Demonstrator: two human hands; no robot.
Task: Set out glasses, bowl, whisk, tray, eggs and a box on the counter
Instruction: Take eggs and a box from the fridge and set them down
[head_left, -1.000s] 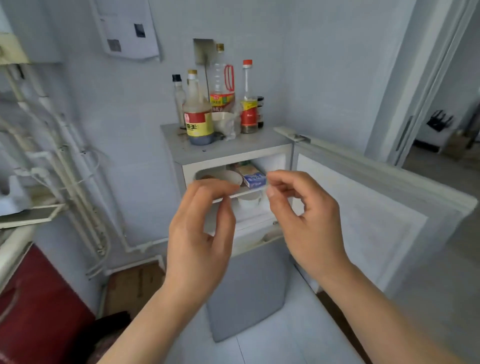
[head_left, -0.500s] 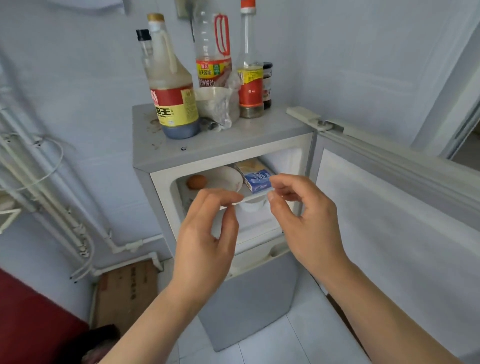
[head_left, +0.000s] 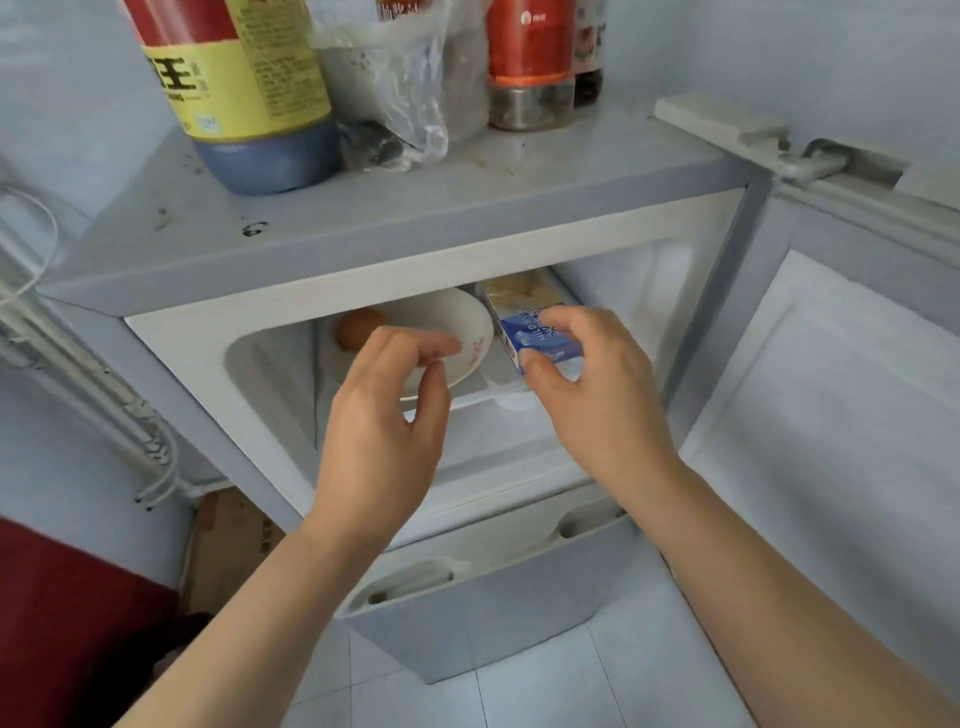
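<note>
lower centre, the left hand (head_left: 384, 421) hovers half-curled, thumb and forefinger apart, gripping nothing, its tips before the white bowl (head_left: 441, 317). right of it, the right hand (head_left: 602, 400) pinches the blue box (head_left: 522, 330), thumb below, fingers on top; its white print is too blurred to read. a brown egg (head_left: 356, 330) shows at the bowl's left edge, inside the fridge (head_left: 415, 228). upper left, on top, a bottle (head_left: 244, 88) has a yellow label with 王.

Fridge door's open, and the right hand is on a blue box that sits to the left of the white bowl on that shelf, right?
Not quite. The blue box sits to the right of the white bowl, not the left, as the head view shows. The rest holds: the fridge door is open and the right hand is on the box on that shelf.
</note>
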